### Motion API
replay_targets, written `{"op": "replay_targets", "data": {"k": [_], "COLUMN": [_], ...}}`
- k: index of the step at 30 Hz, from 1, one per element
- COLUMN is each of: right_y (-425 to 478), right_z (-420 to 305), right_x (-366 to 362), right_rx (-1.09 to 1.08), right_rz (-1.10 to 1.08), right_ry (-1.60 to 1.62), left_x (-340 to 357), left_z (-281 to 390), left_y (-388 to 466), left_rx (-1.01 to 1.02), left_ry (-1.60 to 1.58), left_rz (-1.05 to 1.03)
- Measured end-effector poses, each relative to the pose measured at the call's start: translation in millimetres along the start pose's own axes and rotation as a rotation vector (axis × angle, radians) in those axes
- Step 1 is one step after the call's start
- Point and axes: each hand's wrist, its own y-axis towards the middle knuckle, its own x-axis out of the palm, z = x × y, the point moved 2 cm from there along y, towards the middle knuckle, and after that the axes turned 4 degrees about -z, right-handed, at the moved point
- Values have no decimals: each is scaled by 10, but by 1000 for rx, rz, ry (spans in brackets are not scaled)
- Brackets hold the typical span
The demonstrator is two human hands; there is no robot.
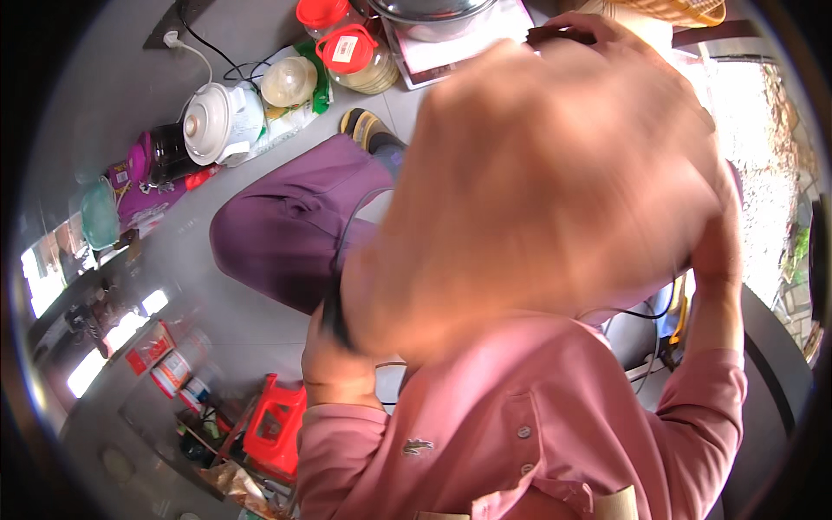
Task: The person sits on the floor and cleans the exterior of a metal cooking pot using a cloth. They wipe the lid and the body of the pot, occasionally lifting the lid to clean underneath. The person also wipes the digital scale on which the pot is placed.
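Note:
My left hand (539, 188) is raised close to the camera, large and motion-blurred, with a black band (335, 315) at the wrist. It covers the middle of the view, and its finger positions are unclear. Partly behind it, at the upper right, is my right hand (640, 49), beside a small dark thing (562, 34) that I cannot identify. Whether the right hand grips that thing is hidden. Below the hands are my pink shirt (481, 416) and one bent knee in purple trousers (279, 234).
A steel pot (432, 14) stands on a flat, light-coloured board or appliance (419, 75). Beside it are red-lidded jars (364, 68), a clear-domed container (289, 81) and a white electric cooker (221, 123). A woven basket (689, 12) is upper right; a red plastic stool (276, 429) lower left.

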Motion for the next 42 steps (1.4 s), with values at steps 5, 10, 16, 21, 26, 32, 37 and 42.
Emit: {"op": "replay_targets", "data": {"k": [5,10,16,21,26,32,37,42], "right_y": [182,133,245,120,428,883,1018,1474], "right_z": [-204,-201,-4,85,738,1580,1663,1748], "right_x": [-152,-118,-188,161,982,1204,1376,1418], "right_rx": [-203,33,3,7,-91,225,248,188], "right_rz": [-309,-358,-47,-306,13,291,684,835], "right_ry": [-303,141,-168,-50,95,734,1011,1152], "left_x": [610,853,880,1140,1143,953,650,766], "left_z": [-1436,-1691,-1839,-1870,-1759,-2049,-2407,-2453], "left_y": [143,127,-33,-107,-104,65,634,1437], "left_rx": [-85,-335,-572,-861,-830,-847,-460,-45], "left_ry": [-230,-817,-861,-1338,-1740,-762,-119,365], "left_rz": [-95,-349,-329,83,-4,-221,-75,-395]}}
